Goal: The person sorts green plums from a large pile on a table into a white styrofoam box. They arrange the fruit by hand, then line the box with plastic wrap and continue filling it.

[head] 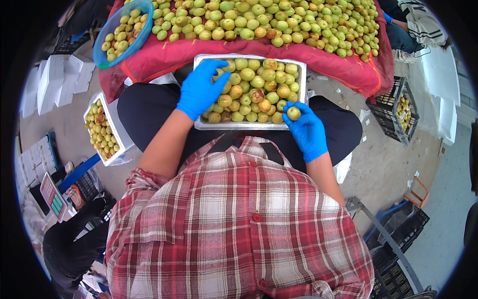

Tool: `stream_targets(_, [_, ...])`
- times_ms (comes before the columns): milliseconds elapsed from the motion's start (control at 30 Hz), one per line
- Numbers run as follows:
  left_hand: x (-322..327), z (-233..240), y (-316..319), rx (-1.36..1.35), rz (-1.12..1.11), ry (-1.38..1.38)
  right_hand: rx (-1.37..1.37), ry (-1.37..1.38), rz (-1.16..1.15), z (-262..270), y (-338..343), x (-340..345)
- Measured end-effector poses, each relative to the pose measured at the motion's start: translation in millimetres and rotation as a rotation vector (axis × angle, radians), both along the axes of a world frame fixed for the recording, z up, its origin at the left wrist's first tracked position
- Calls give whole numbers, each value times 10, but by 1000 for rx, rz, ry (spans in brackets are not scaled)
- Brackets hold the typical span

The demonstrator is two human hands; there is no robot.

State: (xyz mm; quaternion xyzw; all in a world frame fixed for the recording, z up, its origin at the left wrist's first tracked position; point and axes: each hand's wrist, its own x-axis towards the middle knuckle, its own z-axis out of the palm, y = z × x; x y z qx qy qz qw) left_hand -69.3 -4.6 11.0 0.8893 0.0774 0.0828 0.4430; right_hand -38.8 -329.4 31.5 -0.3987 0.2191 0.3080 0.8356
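Observation:
On my lap rests a white foam box (pixel 242 126) filled with green and brownish jujube-like fruits (pixel 257 82). My left hand (pixel 203 88), in a blue glove, reaches over the box's left side, its fingers bent over fruits near the upper left corner; whether it grips one is hidden. In the blue-gloved fingers of my right hand (pixel 305 129), one yellow-green fruit (pixel 294 113) is held at the box's lower right corner. Beyond the box, a large heap of the same fruits (pixel 261 18) lies on a red cloth (pixel 239 48).
A blue plastic basin (pixel 143 43) with fruits stands at the heap's left. Another filled foam box (pixel 108 162) is on the left. A black crate (pixel 392 130) with fruits sits at right. People are at both sides, and a scale (pixel 53 196) stands lower left.

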Motion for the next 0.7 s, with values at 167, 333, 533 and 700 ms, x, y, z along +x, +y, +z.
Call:
stream_targets(167, [-217,-85,469,-38,124,-48,-219,-131,287,49,222,-229])
stream_targets(333, [-445,-281,641,-205,251,-24,-377,-314,470,-11,471,-313])
stream_targets(533, [-469,-451,702,-211,278,-72,-635,-575,691,-264,797,-384])
stream_targets(700, [-492,-468,718,-236,255,-45,-951,-963,968,-408,1031,-387])
